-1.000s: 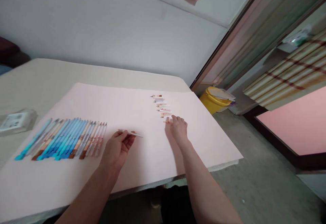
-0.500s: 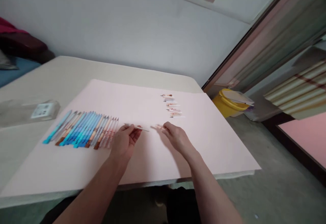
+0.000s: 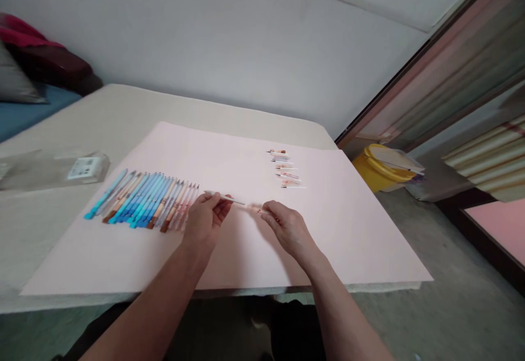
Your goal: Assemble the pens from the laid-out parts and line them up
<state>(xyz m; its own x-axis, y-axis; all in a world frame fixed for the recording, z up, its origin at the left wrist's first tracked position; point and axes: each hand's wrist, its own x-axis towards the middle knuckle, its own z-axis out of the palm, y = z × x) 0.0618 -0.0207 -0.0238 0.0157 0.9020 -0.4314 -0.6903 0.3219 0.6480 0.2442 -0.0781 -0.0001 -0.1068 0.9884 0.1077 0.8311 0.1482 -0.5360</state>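
Observation:
Pinched in the fingers of my left hand (image 3: 204, 217) is a slim whitish pen refill (image 3: 237, 201), its thin end pointing right. My right hand (image 3: 288, 224) is closed on a pale pen barrel with a reddish pattern (image 3: 254, 208). The refill's tip is at or very near the barrel's left end; whether they touch I cannot tell. Left of my hands, several blue, brown and clear pens (image 3: 143, 199) lie side by side in a row. Beyond my right hand, several small pen parts and thin refills (image 3: 286, 169) lie in a column.
A pink sheet (image 3: 344, 240) covers much of the pale table (image 3: 135, 98). On the left lies a clear plastic bag (image 3: 39, 172) with a white label. A yellow bucket (image 3: 375, 172) stands on the floor beyond the right edge, and a wall (image 3: 197, 38) rises behind the table.
My hands have come closer together, bringing the refill's tip up to the barrel's end. The whole view has shifted slightly; the pens on the sheet keep their arrangement.

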